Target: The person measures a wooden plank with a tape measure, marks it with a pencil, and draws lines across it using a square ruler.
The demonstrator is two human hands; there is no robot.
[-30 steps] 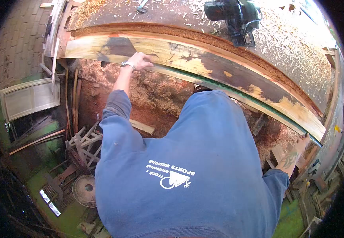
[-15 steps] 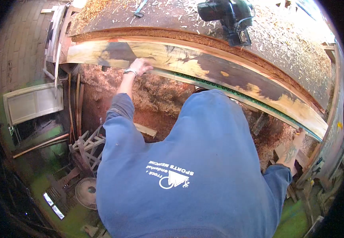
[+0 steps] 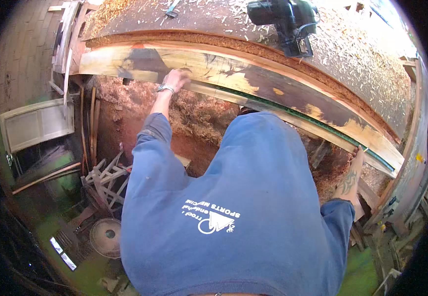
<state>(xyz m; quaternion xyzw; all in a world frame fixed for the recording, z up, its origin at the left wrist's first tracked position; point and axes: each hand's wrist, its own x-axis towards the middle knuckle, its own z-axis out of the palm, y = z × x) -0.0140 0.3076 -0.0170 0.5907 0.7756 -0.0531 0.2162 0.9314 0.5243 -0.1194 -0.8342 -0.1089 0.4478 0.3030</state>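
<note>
A long wooden board (image 3: pixel 224 75), pale with dark stained patches, lies across the bench in front of me. Along its near edge runs a narrow dark green strip (image 3: pixel 293 110), possibly a measuring tape; its markings are too small to read. My left hand (image 3: pixel 175 80), with a watch on its wrist, is closed at the board's near edge, where the strip's left end appears. Its fingertips are blurred. Farther right, my right hand (image 3: pixel 358 154) is closed at the strip, with a short, thin pale stick (image 3: pixel 366 149) poking out of its fingers.
A dark power tool (image 3: pixel 285 22) stands behind the board on the shaving-strewn bench top (image 3: pixel 214 22). Shavings also heap below the bench. At the left are a pale panel (image 3: pixel 39 126), a wooden lattice frame (image 3: pixel 108 182) and a round fan (image 3: pixel 106 238).
My right hand has moved left and slightly away from me along the strip. The pale stick in it shows more clearly. My left hand stays at nearly the same spot on the board.
</note>
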